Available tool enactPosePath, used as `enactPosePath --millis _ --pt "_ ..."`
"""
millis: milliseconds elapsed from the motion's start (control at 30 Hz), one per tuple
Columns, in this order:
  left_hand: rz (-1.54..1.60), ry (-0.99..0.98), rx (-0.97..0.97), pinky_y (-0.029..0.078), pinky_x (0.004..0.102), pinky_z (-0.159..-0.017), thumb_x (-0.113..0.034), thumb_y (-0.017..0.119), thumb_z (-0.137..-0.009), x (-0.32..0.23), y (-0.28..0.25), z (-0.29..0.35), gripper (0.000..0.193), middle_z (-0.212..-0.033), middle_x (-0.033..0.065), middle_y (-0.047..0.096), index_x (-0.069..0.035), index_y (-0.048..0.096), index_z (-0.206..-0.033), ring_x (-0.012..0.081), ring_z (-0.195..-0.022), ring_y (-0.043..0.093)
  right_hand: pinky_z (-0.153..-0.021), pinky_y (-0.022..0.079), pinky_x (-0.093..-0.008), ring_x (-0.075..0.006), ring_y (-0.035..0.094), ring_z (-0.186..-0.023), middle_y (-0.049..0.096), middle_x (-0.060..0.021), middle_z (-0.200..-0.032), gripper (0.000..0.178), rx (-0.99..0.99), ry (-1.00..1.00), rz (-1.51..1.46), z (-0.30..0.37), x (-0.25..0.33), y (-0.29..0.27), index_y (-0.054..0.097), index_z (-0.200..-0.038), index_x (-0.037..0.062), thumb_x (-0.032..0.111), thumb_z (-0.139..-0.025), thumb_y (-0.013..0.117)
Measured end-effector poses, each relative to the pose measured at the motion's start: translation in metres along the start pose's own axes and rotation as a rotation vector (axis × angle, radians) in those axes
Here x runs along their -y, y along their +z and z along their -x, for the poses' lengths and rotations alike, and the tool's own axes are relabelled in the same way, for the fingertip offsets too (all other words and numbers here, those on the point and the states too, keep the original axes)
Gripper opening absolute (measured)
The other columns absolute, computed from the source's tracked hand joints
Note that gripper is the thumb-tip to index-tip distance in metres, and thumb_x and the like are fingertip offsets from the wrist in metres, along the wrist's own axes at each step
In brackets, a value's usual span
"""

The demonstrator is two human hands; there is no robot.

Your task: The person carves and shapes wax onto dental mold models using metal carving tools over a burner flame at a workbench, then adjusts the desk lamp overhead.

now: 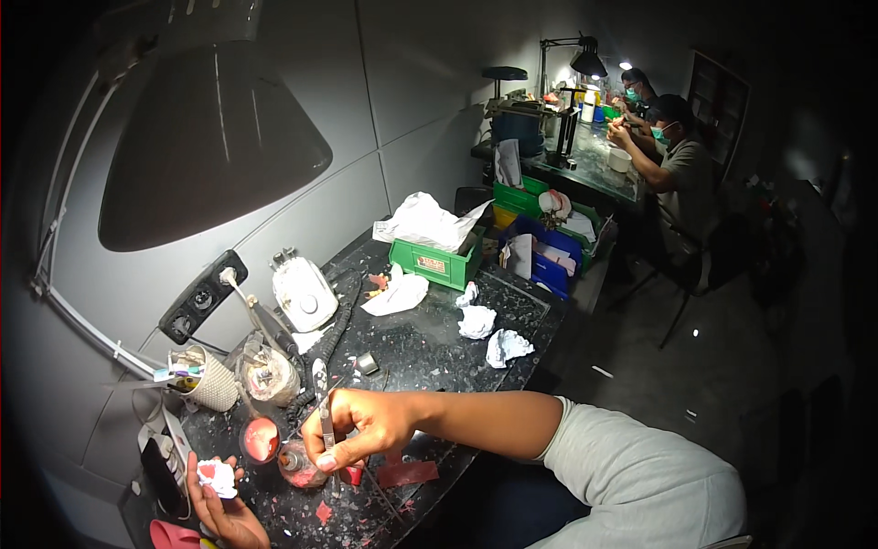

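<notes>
Pale grey sleeve covers the upper part of the person's right arm, which crosses the foreground from the right. The right hand pinches a slim metal tool between thumb and fingers, closed firmly and holding it nearly upright. At lower left, the left hand is cupped palm up, its fingers partly curled around a small white-and-pink piece.

That piece looks light, with a hard white body that might chip if dropped; its pink part is probably waxy, soft when warm and easily dented. It seems best held by its white edges, clear of the pink. The tool looks thin, stiff and perhaps slick, best gripped at mid-shaft.

Below the right hand stands a rounded glass bottle; whether the tool touches it, I cannot tell. Just beside it is a cup of pink material, and a reddish sheet lies on the speckled dark bench. Farther back are a white boxy device, crumpled paper and a green bin. Beyond, two masked people work at another bench.
</notes>
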State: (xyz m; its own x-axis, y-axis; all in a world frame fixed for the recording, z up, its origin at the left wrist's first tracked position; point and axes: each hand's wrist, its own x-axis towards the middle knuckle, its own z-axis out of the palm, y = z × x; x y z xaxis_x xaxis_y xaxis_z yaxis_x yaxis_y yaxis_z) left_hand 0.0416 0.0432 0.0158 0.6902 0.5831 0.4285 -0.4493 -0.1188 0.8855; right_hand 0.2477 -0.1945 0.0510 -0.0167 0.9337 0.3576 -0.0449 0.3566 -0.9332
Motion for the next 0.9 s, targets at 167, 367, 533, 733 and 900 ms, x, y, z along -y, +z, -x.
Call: enactPosePath --millis 167,367,533,733,900 --pt "-0.113 0.047 0.097 0.051 0.0351 -0.096 -0.023 0.050 -0.105 -0.006 -0.018 -0.005 0.053 -0.132 0.0195 0.058 0.003 0.042 -0.150 0.0287 -0.113 0.063 -0.069 0.048 -0.0310 -0.0129 0.060 -0.076 0.064 -0.0038 -0.080 0.028 -0.031 -0.014 0.027 0.004 0.001 0.001 0.066 -0.090 -0.0008 0.025 -0.099 0.069" --pt "-0.171 0.071 0.116 0.048 0.0358 -0.099 -0.019 0.052 -0.103 -0.011 -0.040 -0.008 0.053 -0.134 0.0203 0.057 0.005 0.041 -0.149 0.0289 -0.117 0.061 -0.063 0.054 -0.0278 -0.0123 0.068 -0.071 0.069 -0.0048 -0.080 0.022 -0.023 -0.139 0.100 0.000 -0.005 0.001 0.064 -0.093 -0.0010 0.019 -0.098 0.070" --pt "-0.206 0.080 0.120 0.045 0.0365 -0.102 -0.016 0.054 -0.102 -0.012 -0.047 -0.009 0.054 -0.137 0.0210 0.055 0.006 0.041 -0.149 0.0290 -0.120 0.059 -0.065 0.055 -0.0287 -0.0130 0.068 -0.072 0.069 -0.0049 -0.080 0.020 -0.012 -0.080 0.053 0.000 0.003 0.005 0.064 -0.092 -0.0016 0.017 -0.097 0.071" --pt "-0.236 0.092 0.124 0.043 0.0372 -0.106 -0.012 0.056 -0.100 -0.011 -0.048 -0.007 0.055 -0.139 0.0218 0.053 0.008 0.040 -0.148 0.0292 -0.124 0.056 -0.064 0.053 -0.0285 -0.0122 0.068 -0.072 0.069 -0.0042 -0.080 0.020 -0.021 -0.058 0.004 0.000 0.000 0.005 0.064 -0.091 -0.0012 0.017 -0.096 0.072" --pt "-0.263 0.119 0.119 0.040 0.0378 -0.109 -0.009 0.057 -0.098 -0.008 -0.044 -0.003 0.056 -0.142 0.0225 0.052 0.009 0.040 -0.148 0.0293 -0.127 0.054 -0.064 0.052 -0.0283 -0.0112 0.067 -0.072 0.070 -0.0046 -0.081 0.021 -0.012 -0.112 0.130 0.004 0.001 0.000 0.065 -0.092 -0.0008 0.018 -0.096 0.073"
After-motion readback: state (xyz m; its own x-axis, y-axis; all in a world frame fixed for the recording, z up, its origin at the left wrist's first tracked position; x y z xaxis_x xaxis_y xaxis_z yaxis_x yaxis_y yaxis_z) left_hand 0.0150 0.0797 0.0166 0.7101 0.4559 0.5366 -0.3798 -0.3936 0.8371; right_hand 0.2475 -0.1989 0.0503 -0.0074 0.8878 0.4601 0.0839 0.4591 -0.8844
